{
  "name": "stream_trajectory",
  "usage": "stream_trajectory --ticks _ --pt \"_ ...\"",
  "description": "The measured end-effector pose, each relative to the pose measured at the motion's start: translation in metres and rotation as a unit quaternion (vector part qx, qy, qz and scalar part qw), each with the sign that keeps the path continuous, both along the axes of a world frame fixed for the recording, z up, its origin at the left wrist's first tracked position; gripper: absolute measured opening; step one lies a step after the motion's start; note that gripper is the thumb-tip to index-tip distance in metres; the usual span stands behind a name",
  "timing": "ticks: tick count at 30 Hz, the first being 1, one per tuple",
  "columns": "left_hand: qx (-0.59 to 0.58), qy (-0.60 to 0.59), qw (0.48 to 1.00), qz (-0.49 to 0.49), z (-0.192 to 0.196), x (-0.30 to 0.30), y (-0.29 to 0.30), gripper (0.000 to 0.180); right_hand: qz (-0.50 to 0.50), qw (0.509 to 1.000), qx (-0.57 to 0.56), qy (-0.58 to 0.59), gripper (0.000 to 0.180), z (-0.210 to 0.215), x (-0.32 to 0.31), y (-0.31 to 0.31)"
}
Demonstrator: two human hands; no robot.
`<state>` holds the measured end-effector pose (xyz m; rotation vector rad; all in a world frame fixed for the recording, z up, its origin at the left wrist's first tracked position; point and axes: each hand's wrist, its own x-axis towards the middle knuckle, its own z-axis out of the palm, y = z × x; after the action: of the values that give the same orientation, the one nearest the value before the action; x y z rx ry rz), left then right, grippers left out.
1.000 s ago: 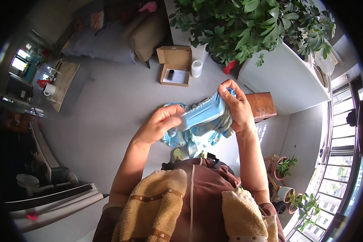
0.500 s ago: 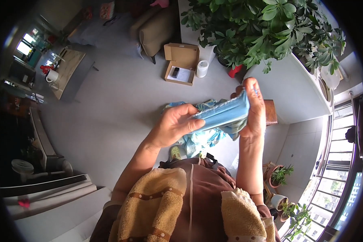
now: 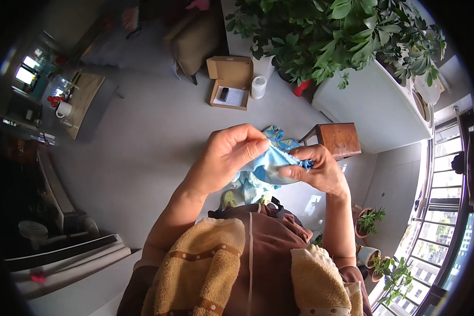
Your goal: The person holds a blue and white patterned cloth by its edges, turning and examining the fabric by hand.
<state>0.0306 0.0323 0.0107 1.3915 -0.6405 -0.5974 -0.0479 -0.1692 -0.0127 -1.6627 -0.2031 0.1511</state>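
Head view: both hands meet in front of the chest over a light blue cloth (image 3: pixel 266 167); the left hand (image 3: pixel 227 158) curls round its left end, fingers folded down on the fabric; the right hand (image 3: pixel 317 168) pinches the other end, thumb pressed along the cloth; a patterned blue bundle (image 3: pixel 250 185) hangs just below and behind the hands; the grey floor (image 3: pixel 142 142) lies beneath; a small wooden stool (image 3: pixel 339 139) stands just beside the right hand; an open cardboard box (image 3: pixel 230 81) and a white roll (image 3: pixel 258 87) sit farther off, near a leafy plant (image 3: pixel 332 37); tan towels (image 3: pixel 210 263) drape both shoulders.
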Motion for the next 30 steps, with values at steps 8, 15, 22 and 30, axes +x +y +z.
stream_trajectory --ticks 8,15,22,30 --pt "-0.104 0.06 0.983 -0.138 -0.01 -0.001 -0.003 0.02 -0.208 0.866 0.446 0.092 0.017 -0.023 -0.003 0.026" --pt "-0.046 -0.145 0.988 0.03 -0.023 -0.001 -0.008 0.014 -0.182 0.836 0.513 0.073 0.025 -0.03 0.001 0.02" --pt "-0.118 0.049 0.991 0.027 -0.026 -0.012 -0.007 0.007 -0.192 0.814 0.547 0.042 0.021 -0.027 0.008 0.034" --pt "-0.141 0.043 0.979 0.138 -0.029 -0.018 -0.014 0.009 -0.181 0.801 0.568 0.065 0.021 -0.036 0.013 0.036"
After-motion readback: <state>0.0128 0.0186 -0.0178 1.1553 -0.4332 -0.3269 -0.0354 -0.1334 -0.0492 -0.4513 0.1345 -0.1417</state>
